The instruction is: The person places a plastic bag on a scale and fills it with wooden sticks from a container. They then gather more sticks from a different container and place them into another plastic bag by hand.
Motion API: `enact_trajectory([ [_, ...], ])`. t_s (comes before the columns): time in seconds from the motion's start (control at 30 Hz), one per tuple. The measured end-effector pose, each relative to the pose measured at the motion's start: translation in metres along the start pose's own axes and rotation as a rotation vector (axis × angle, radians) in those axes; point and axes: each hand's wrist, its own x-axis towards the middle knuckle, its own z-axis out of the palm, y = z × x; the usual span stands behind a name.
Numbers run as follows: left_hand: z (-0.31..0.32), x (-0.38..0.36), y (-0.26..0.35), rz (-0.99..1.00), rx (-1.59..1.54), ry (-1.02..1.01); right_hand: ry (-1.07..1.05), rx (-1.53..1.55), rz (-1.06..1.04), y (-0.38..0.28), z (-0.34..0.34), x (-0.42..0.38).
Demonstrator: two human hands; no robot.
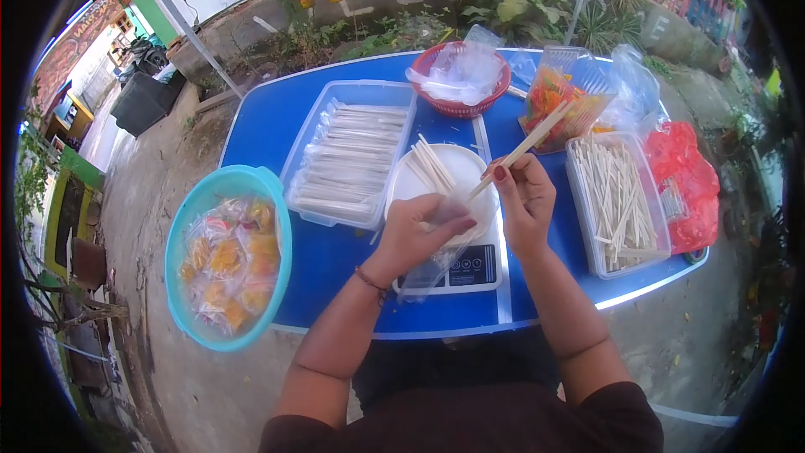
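Observation:
My left hand [419, 231] is closed on a thin clear plastic bag [426, 281], whose lower end hangs over the front of a white kitchen scale [470, 264]. In my right hand [527, 199], long pale sticks [537, 132] are pinched between thumb and fingers. They slant up to the right, with their lower end at the bag's mouth, close to the left fingers. More pale sticks [432, 166] lie on the round white scale plate [471, 159] behind my hands.
Left of the scale, a clear tub [303, 193] holds bagged sticks; a turquoise basin [281, 256] holds packed snacks. Loose sticks fill the tub [597, 256] at right, beside a red plastic bag [692, 189]. Behind stand a red basket [470, 105] and a clear snack pack [558, 96].

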Motion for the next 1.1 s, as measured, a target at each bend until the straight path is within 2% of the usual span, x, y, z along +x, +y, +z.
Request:
enact_trajectory([
  [0.27, -0.004, 0.001, -0.011, -0.040, -0.245, 0.012, -0.122, -0.072, 0.162, 0.008, -0.012, -0.002],
  [0.37, -0.005, 0.001, -0.010, -0.050, -0.294, 0.017, -0.158, -0.070, 0.129, 0.011, -0.014, -0.001],
  [0.43, -0.002, 0.001, -0.014, -0.077, -0.373, 0.031, -0.064, -0.016, 0.102, -0.003, 0.001, 0.001],
  [0.57, -0.003, -0.001, -0.011, -0.087, -0.307, -0.006, -0.006, 0.006, 0.140, -0.004, -0.002, 0.003],
  [0.77, -0.006, 0.000, -0.006, -0.117, -0.328, -0.027, -0.110, 0.053, 0.204, -0.004, -0.004, 0.004],
  [0.87, -0.006, -0.001, -0.006, -0.133, -0.325, -0.031, 0.003, -0.074, 0.151, -0.002, 0.000, 0.003],
  [0.97, -0.006, -0.001, -0.007, -0.143, -0.327, -0.048, 0.017, 0.000, 0.070, 0.000, 0.003, 0.005],
  [1.1, -0.006, -0.001, -0.007, -0.150, -0.341, -0.051, -0.039, -0.043, 0.064, -0.001, 0.002, 0.005],
])
